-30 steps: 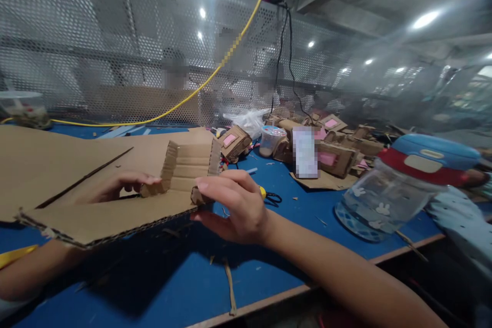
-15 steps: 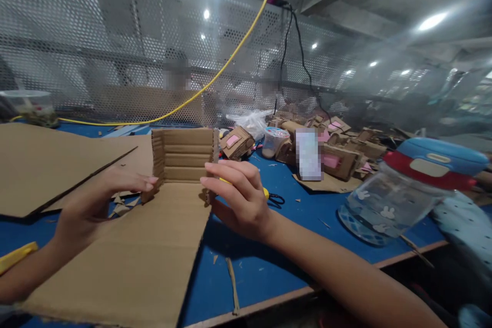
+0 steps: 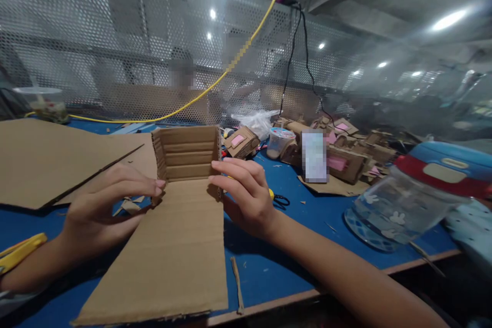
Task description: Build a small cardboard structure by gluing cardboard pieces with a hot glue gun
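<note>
A long brown piece of cardboard (image 3: 169, 261) is folded at its far end into a box-like corner, with a creased back wall (image 3: 190, 151) and short side walls standing up. My left hand (image 3: 103, 200) pinches the left side wall low down, thumb behind it and partly hidden. On the opposite side my right hand (image 3: 248, 192) grips the right side wall, its fingertips over the inner face and its thumb out of sight. The flat strip stretches toward me past the front of the table.
A large cardboard sheet (image 3: 57, 159) lies at left, near a yellow-handled tool (image 3: 23, 251). Scissors (image 3: 280, 200) lie behind my right hand. At right stand a phone (image 3: 315, 156) and a clear water bottle (image 3: 400, 215). Cardboard pieces (image 3: 369, 148) are heaped behind.
The near end of the cardboard strip has swung to the right. Both hands keep their grip on the side walls, and the view has shifted slightly.
</note>
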`<state>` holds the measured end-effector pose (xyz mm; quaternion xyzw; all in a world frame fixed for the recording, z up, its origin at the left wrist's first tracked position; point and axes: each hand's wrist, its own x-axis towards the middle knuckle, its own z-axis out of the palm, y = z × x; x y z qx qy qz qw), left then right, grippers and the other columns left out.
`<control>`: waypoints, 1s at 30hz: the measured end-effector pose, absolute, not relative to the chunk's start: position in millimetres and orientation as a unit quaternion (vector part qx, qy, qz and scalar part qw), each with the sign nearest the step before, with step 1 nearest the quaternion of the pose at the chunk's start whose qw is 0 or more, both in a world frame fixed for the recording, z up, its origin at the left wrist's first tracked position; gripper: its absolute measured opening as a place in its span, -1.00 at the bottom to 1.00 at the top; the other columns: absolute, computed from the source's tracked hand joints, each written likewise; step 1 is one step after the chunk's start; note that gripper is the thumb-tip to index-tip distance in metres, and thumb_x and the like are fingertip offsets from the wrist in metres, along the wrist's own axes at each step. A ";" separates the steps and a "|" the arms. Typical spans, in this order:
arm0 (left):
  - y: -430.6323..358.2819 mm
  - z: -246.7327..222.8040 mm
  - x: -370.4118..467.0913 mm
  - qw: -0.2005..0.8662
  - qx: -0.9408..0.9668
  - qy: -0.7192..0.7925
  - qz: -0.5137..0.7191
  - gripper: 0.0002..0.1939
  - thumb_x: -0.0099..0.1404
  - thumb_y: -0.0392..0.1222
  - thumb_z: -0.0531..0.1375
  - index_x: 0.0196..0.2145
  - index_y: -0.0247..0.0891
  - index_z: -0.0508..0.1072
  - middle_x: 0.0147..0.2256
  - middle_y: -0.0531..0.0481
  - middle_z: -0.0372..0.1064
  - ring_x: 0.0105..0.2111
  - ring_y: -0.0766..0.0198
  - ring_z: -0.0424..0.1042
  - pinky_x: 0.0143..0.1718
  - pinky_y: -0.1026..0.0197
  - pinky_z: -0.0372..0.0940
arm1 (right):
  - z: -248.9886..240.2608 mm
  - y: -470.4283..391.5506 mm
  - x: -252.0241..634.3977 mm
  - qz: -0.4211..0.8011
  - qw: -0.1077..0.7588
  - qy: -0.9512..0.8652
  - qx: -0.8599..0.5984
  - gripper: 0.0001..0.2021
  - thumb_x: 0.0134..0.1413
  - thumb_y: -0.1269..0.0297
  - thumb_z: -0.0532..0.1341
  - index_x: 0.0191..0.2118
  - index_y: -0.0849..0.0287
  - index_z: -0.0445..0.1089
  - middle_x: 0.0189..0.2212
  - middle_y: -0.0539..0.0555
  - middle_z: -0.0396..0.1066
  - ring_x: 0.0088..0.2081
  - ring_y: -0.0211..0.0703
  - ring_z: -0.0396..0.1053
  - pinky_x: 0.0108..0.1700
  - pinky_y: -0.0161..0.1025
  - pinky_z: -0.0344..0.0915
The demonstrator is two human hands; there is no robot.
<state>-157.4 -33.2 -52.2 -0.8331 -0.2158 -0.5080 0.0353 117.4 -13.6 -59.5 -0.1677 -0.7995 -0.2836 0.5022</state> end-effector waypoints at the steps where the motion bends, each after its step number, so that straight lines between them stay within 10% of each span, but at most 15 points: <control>1: -33.7 -52.0 -156.9 0.040 -0.833 -0.218 -0.507 -0.67 0.27 -0.45 0.27 -0.11 -0.05 0.56 -0.25 0.04 0.61 -0.27 0.20 0.55 -0.26 0.15 0.48 | -59.5 -13.7 117.5 -0.280 0.502 -0.801 -0.168 -0.84 0.40 0.40 0.14 -0.02 0.11 0.43 -0.01 0.11 0.62 0.11 -0.12 0.46 0.12 -0.13 0.38; 30: -40.7 -47.0 -153.6 0.115 -0.840 -0.220 -0.482 -0.72 0.31 -0.39 0.26 -0.11 -0.03 0.54 -0.34 0.07 0.61 -0.37 0.20 0.54 -0.33 0.14 0.42 | -61.4 -10.8 118.0 -0.237 0.499 -0.815 -0.178 -0.68 0.33 0.48 0.15 0.13 0.13 0.41 0.03 0.13 0.60 0.13 -0.10 0.45 0.14 -0.13 0.37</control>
